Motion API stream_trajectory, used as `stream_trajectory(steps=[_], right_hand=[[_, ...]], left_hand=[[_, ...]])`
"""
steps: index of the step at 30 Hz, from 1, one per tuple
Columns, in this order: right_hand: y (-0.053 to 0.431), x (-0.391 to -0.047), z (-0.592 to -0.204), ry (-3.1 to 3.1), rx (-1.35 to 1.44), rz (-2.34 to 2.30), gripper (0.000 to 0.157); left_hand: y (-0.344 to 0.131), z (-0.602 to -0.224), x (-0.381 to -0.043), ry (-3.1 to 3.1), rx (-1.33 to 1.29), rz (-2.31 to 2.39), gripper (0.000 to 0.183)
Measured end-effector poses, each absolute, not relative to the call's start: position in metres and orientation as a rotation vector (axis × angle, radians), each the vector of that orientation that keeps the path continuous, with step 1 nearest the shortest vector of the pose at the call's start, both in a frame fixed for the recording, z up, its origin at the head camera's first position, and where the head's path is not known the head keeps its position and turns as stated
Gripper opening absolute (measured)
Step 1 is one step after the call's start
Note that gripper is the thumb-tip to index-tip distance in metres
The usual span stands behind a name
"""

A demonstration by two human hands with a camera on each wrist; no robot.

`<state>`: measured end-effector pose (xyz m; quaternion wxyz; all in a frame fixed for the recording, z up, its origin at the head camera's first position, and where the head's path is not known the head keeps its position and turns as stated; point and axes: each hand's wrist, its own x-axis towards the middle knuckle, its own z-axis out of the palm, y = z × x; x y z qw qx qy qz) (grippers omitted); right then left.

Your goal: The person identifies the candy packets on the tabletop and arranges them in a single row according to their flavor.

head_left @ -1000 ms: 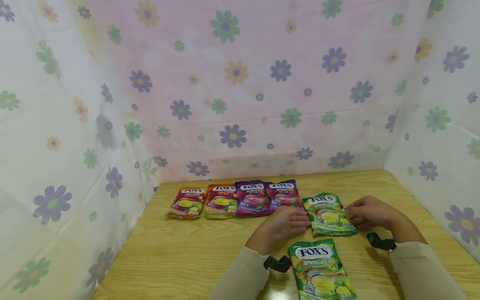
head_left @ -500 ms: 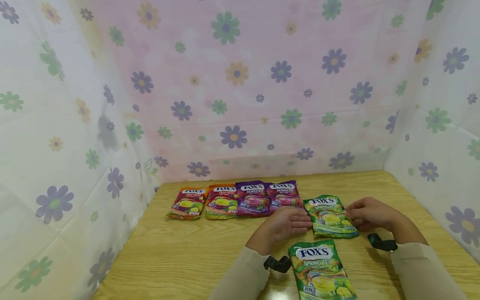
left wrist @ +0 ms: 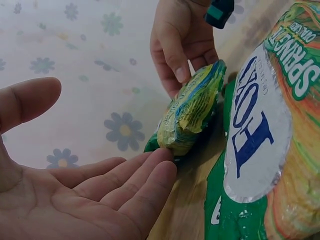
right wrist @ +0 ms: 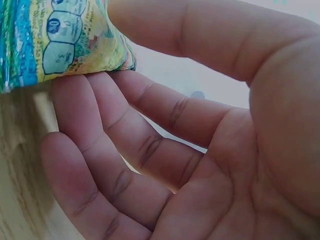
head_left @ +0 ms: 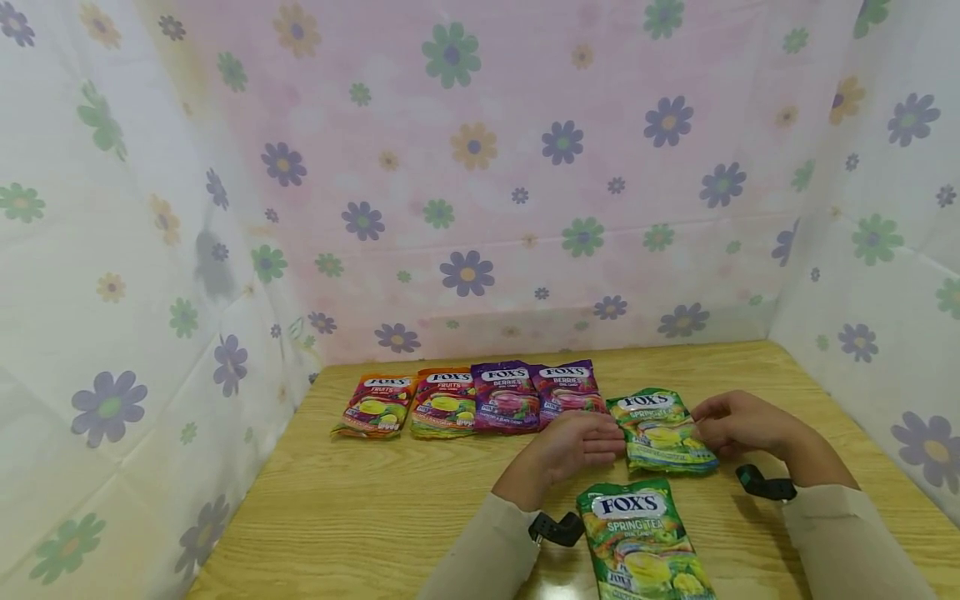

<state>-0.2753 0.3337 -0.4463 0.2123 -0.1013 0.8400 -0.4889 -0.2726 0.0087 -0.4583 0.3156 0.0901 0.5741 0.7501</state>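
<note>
A green Fox's Spring Tea candy bag point(head_left: 660, 433) lies between my two hands, at the right end of the row of bags. My right hand point(head_left: 750, 427) pinches its right edge; in the right wrist view the thumb point(right wrist: 165, 25) lies over the edge and fingers reach beneath it. On the other side, my left hand point(head_left: 576, 450) has its fingers extended and palm turned toward the bag. In the left wrist view, those fingertips point(left wrist: 162, 172) touch the bag's near side. A second Spring Tea bag point(head_left: 645, 542) lies flat closer to me, between the forearms.
Left of the hands, two purple Berries bags point(head_left: 504, 398) overlap side by side, beside two orange Fruits bags point(head_left: 442, 404). All lie on a wood-grain table point(head_left: 360, 517). Flower-patterned cloth point(head_left: 510, 192) encloses the back and both sides.
Both hands stay at the same bag, which has barely shifted. My right thumb and fingers have moved slightly onto its right edge. The other bags have not moved.
</note>
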Motion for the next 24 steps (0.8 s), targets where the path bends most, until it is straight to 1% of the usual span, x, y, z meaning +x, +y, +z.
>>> stream_trajectory(steps=[6,16,24], right_hand=[[0.332,-0.276,-0.439,2.369,-0.29,-1.342,0.057],[0.331,-0.275,-0.434,2.419,-0.301,-1.363,0.063],[0.325,-0.277,-0.429,2.515,-0.357,-1.378,0.067]], left_hand=[[0.007,-0.457,-0.273,1.532,0.28,1.982,0.053],[0.007,-0.453,-0.273,1.537,0.331,2.034,0.052],[0.01,-0.45,-0.275,1.551,0.305,2.109,0.05]])
